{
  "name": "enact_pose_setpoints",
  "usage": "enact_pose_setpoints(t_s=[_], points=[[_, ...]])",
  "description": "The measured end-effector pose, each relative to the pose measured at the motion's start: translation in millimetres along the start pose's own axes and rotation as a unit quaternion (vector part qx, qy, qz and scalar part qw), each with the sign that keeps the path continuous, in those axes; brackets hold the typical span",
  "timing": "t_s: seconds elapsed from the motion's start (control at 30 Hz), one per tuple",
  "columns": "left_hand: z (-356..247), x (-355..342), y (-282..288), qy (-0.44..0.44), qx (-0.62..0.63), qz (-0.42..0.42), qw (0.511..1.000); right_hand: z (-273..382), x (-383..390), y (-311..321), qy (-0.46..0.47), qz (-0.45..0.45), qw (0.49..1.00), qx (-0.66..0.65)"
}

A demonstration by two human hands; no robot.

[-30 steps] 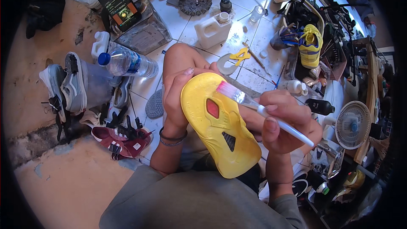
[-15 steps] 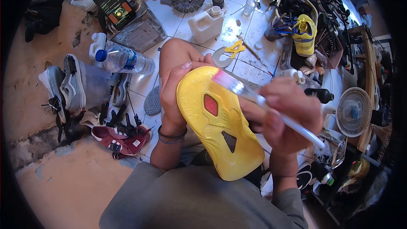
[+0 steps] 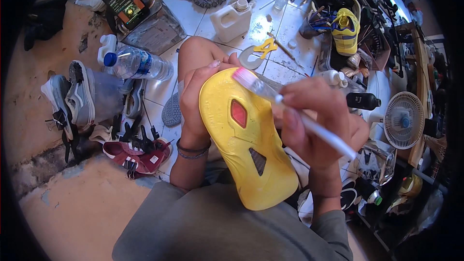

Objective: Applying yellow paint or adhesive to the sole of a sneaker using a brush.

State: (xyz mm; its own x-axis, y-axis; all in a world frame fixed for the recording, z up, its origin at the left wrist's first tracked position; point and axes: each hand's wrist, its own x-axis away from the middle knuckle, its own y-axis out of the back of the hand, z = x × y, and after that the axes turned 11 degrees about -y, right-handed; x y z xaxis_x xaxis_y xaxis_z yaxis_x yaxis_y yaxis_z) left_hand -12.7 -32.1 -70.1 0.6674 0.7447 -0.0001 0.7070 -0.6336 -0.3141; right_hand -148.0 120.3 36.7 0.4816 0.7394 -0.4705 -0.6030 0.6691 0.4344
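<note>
A yellow shoe sole [image 3: 227, 130] with a red diamond inset and a dark triangular opening is tilted across my lap. My left hand [image 3: 195, 92] grips its far left edge, the fingers partly hidden behind it. In my right hand [image 3: 316, 121] is a paintbrush [image 3: 333, 142] with a pale handle. Its pink-tinged bristles touch the far end of the sole, near the rim. The sole's surface looks wet and shiny there. Beyond my knee lie yellow cut pieces [image 3: 266, 47] beside a grey ring [image 3: 250, 59] on the tiles.
A water bottle [image 3: 140, 63], a phone [image 3: 124, 2] on a box and a white jug [image 3: 231, 21] stand ahead. Clamped shoes [image 3: 135, 157] sit at left. To the right are a yellow sneaker [image 3: 345, 31], a dark bottle [image 3: 363, 100] and a fan [image 3: 404, 120].
The brush has shifted slightly left and farther along the sole's far end, my right hand moving with it. The sole has tipped a little to the left in my left hand.
</note>
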Motion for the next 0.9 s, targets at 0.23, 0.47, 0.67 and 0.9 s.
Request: enact_pose_setpoints(t_s=[0.23, 0.47, 0.67, 0.9], points=[[-15.5, 9.1, -10.2, -0.013, -0.206, 0.017, 0.978, 19.9, 17.4, 27.9, -0.024, 0.011, 1.0, 0.006], [-10.3, 7.2, -9.5, 0.053, -0.141, 0.003, 0.989, 17.2, 16.1, 17.1, -0.032, 0.031, 0.998, 0.045], [-10.9, 16.2, -12.4, 0.004, -0.078, 0.018, 0.997, 20.2, 8.1, 31.3, 0.007, 0.016, 1.0, 0.002], [-3.3, 14.9, -9.0, -0.107, -0.076, 0.06, 0.99, 17.8, 30.8, 31.5, -0.058, 0.028, 0.997, 0.034]])
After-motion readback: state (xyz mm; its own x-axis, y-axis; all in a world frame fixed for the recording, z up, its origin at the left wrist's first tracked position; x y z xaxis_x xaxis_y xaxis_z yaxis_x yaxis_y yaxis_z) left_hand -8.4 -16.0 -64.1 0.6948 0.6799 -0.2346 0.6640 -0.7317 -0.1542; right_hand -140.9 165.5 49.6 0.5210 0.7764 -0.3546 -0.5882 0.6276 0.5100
